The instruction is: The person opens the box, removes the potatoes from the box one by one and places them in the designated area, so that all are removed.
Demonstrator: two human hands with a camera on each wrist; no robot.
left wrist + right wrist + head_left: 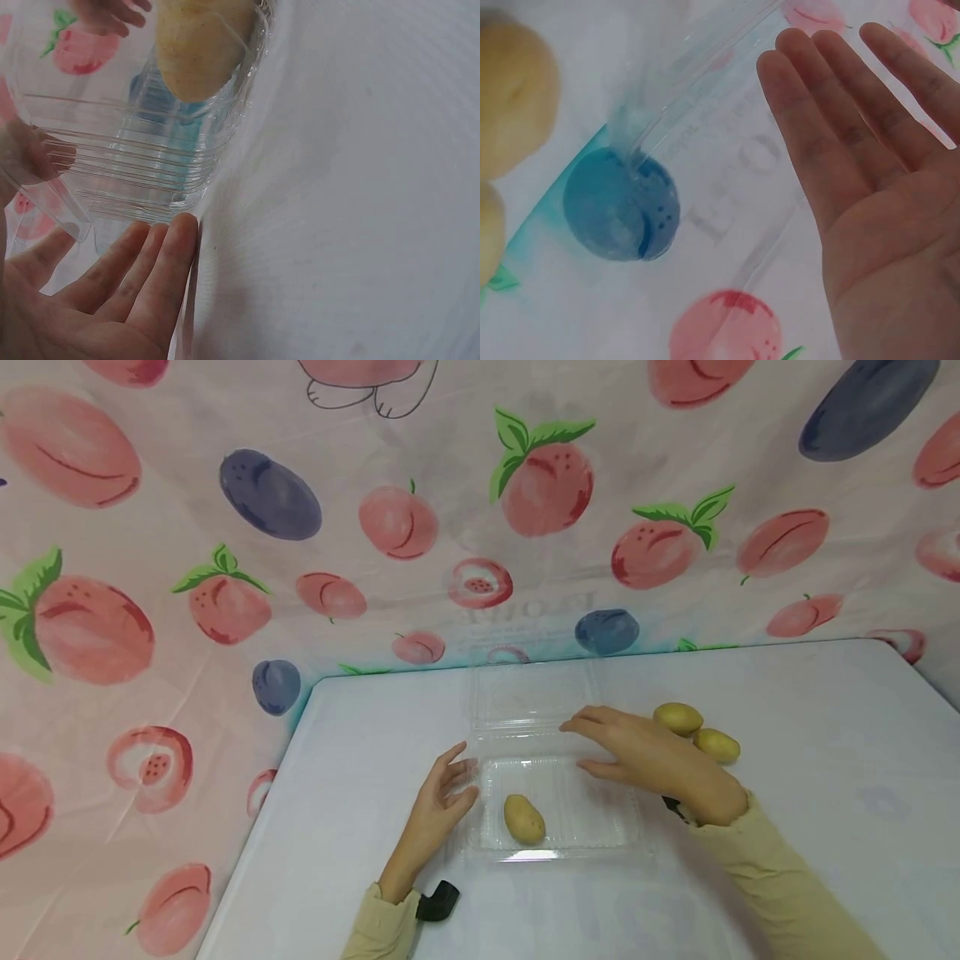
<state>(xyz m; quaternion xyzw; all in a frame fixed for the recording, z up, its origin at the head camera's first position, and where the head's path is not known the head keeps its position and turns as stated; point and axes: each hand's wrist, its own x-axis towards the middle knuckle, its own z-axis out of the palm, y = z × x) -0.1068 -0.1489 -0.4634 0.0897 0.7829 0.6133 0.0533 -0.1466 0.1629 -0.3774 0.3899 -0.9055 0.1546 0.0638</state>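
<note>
A clear plastic clamshell box (581,810) lies on the white table with its lid (517,697) folded back toward the wall. One potato (524,819) sits inside, at the left part of the base. At the box's left side is my left hand (438,802), its fingers loosely bent and its fingertips right at the edge; the left wrist view shows those fingers (161,270) under the ribbed wall. My right hand (637,752) hovers over the right side of the box, fingers extended and holding nothing. In the right wrist view its palm (900,232) faces the camera.
Two more potatoes, one (678,718) behind the other (717,746), lie on the table just beyond my right hand. A fruit-print cloth (420,452) hangs behind the white table (825,827). A black wrist strap piece (438,902) sticks out by my left sleeve.
</note>
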